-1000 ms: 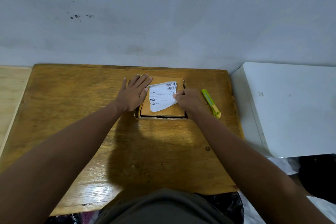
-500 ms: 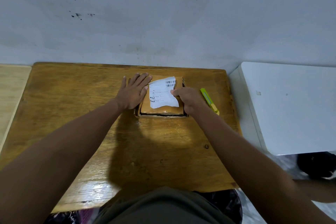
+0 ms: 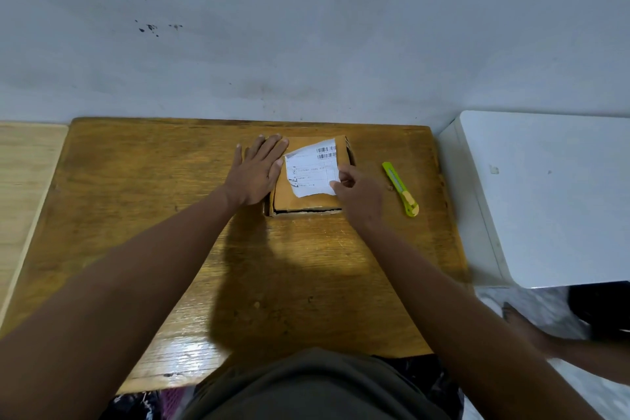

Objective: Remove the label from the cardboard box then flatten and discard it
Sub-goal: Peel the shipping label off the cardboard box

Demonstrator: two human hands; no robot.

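On the wooden table [image 3: 136, 215] sits the cardboard box [image 3: 306, 203] — left hand [image 3: 257, 170] pressed flat on its left edge, right hand [image 3: 358, 194] pinching the white label's [image 3: 312, 172] right side — a cutter [image 3: 400, 188] just right of the box.

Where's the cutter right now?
The cutter lies on the table, right of the box, just past the right hand.

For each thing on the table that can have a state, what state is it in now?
cardboard box: closed, not flattened, lying on the table.
label: partly peeled, right edge lifted.
left hand: flat, pressing the box's left side.
right hand: pinching the label's edge.
utility knife: lying unused, blade not visible.
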